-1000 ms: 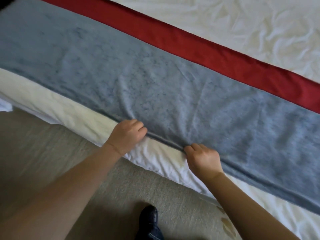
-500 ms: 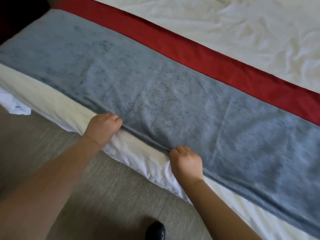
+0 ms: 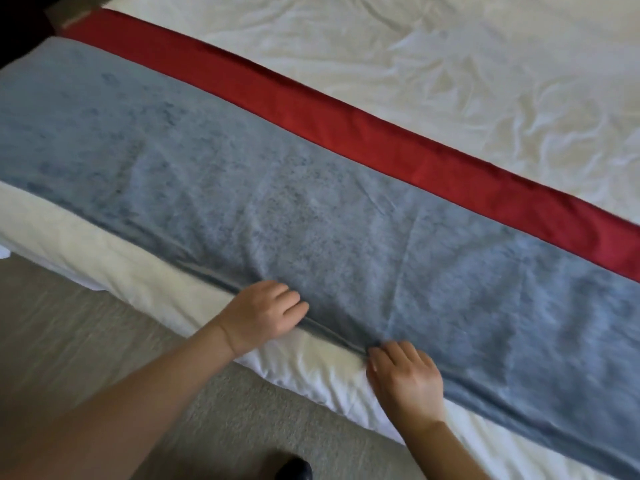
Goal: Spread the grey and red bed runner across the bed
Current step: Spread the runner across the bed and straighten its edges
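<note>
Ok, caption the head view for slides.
Left hand and right hand grip the near edge of the bed runner on the bed.

Soft, even daylight, brightest on the white sheet (image 3: 450,64) far beyond where the left hand (image 3: 263,315) and right hand (image 3: 405,379) grip the bed runner (image 3: 311,209). Faint shadows sit beneath both hands. The left forearm (image 3: 104,410), below the grip, is blurred; straight lines bend slightly toward the edges.
</note>
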A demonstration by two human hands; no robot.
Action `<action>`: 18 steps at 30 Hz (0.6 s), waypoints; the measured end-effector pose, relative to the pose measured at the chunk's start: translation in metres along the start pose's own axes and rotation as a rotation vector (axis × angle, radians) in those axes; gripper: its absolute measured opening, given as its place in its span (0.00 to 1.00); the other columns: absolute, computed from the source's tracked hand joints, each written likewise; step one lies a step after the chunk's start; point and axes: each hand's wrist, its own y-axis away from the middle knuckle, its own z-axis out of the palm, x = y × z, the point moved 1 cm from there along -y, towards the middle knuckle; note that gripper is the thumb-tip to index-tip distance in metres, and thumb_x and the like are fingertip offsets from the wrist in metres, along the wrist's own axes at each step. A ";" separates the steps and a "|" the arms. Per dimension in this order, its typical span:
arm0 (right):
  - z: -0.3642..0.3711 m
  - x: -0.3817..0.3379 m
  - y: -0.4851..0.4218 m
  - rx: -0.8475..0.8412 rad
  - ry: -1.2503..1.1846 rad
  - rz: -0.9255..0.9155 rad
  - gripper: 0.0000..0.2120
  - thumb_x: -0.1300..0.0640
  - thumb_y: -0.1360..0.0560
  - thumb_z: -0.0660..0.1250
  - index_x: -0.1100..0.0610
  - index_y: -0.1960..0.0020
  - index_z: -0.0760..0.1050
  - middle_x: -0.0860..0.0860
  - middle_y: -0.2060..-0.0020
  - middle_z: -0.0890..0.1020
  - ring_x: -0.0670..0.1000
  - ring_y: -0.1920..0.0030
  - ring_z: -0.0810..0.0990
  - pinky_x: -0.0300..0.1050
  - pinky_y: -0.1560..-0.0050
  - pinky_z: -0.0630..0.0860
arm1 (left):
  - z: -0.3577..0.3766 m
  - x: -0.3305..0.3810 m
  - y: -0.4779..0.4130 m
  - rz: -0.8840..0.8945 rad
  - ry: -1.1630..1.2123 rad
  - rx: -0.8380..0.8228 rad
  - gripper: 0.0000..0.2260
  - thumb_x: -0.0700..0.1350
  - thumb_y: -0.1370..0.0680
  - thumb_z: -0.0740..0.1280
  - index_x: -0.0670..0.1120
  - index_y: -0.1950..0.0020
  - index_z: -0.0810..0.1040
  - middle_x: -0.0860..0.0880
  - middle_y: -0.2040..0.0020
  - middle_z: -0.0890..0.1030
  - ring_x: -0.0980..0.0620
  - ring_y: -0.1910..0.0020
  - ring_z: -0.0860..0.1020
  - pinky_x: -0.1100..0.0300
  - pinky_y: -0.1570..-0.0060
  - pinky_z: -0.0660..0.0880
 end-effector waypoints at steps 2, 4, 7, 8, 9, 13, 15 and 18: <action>0.000 0.007 0.004 -0.045 -0.016 0.012 0.12 0.65 0.47 0.80 0.55 0.69 0.79 0.50 0.74 0.77 0.53 0.75 0.76 0.40 0.77 0.71 | 0.004 0.012 -0.007 0.060 0.013 -0.052 0.08 0.32 0.34 0.71 0.45 0.68 0.80 0.50 0.72 0.77 0.52 0.73 0.74 0.60 0.74 0.74; 0.001 0.007 0.007 -0.090 -0.052 0.015 0.14 0.65 0.49 0.81 0.55 0.70 0.79 0.50 0.75 0.77 0.51 0.76 0.75 0.38 0.79 0.69 | 0.006 0.017 -0.009 0.071 0.035 -0.123 0.10 0.32 0.38 0.74 0.44 0.71 0.77 0.50 0.74 0.74 0.52 0.75 0.72 0.60 0.76 0.72; 0.001 0.006 0.006 -0.154 -0.127 -0.001 0.13 0.65 0.48 0.80 0.55 0.69 0.80 0.49 0.74 0.76 0.50 0.75 0.75 0.37 0.80 0.68 | 0.006 0.018 -0.011 0.048 0.090 -0.202 0.08 0.38 0.34 0.71 0.44 0.72 0.76 0.49 0.74 0.74 0.51 0.75 0.73 0.59 0.77 0.72; -0.001 0.010 0.005 -0.172 -0.171 0.002 0.11 0.63 0.46 0.80 0.54 0.69 0.80 0.49 0.73 0.77 0.50 0.74 0.76 0.38 0.80 0.69 | 0.004 0.018 -0.014 0.035 0.125 -0.236 0.09 0.42 0.32 0.68 0.45 0.72 0.76 0.50 0.74 0.74 0.51 0.75 0.73 0.60 0.77 0.71; -0.005 0.015 0.006 -0.191 -0.223 0.009 0.08 0.60 0.41 0.79 0.54 0.67 0.81 0.48 0.72 0.78 0.49 0.73 0.77 0.38 0.79 0.71 | 0.002 0.019 -0.019 0.019 0.154 -0.266 0.11 0.46 0.31 0.65 0.46 0.73 0.75 0.51 0.75 0.73 0.51 0.76 0.72 0.61 0.77 0.70; -0.027 0.058 0.026 -0.194 -0.290 0.083 0.05 0.53 0.29 0.68 0.53 0.62 0.81 0.48 0.67 0.80 0.50 0.68 0.79 0.40 0.77 0.72 | -0.003 0.030 -0.055 -0.022 0.170 -0.288 0.14 0.51 0.27 0.62 0.47 0.71 0.75 0.51 0.73 0.74 0.50 0.74 0.74 0.61 0.76 0.70; -0.037 0.095 0.034 -0.192 -0.217 0.116 0.11 0.54 0.28 0.63 0.53 0.66 0.79 0.50 0.69 0.79 0.53 0.69 0.79 0.41 0.77 0.71 | -0.002 0.039 -0.091 -0.044 0.154 -0.242 0.14 0.50 0.26 0.61 0.47 0.69 0.77 0.49 0.70 0.77 0.48 0.71 0.77 0.58 0.74 0.73; -0.046 0.167 0.025 -0.193 -0.088 0.175 0.11 0.54 0.28 0.65 0.56 0.68 0.77 0.53 0.70 0.78 0.57 0.70 0.79 0.43 0.78 0.72 | 0.007 0.055 -0.168 -0.081 0.152 -0.186 0.12 0.47 0.26 0.60 0.46 0.65 0.79 0.47 0.67 0.79 0.44 0.67 0.78 0.57 0.72 0.74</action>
